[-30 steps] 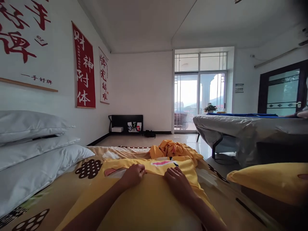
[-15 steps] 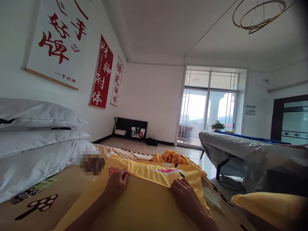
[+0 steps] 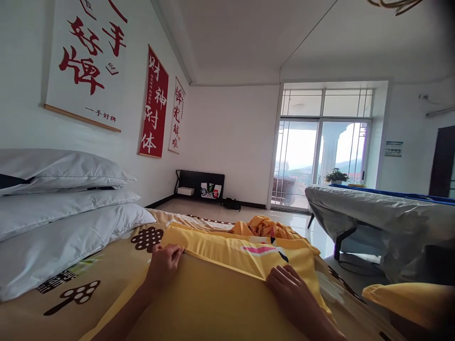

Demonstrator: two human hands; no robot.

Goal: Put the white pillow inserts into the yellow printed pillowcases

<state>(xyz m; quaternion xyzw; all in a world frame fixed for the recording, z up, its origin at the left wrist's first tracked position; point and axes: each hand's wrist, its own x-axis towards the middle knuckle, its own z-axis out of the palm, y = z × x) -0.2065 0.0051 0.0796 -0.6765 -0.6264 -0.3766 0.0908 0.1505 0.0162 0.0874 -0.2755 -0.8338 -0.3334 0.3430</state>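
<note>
A yellow pillowcase with a pink and black print lies spread in front of me. Its near layer has a straight edge running between my hands. At the left end of that edge, my left hand pinches the fabric with closed fingers. My right hand grips the same edge farther right, knuckles up. The edge is stretched fairly taut, and the far layer with the print shows beyond it. Behind the pillowcase is a crumpled heap of orange-yellow cloth.
White pillows are stacked at left on a patterned beige sheet. A yellow cushion-like thing is at the right edge. A plastic-covered table stands beyond it. A black low shelf is by the far wall.
My hands have moved farther apart along the pillowcase edge, both still holding it. The camera view has turned a little, shifting the room.
</note>
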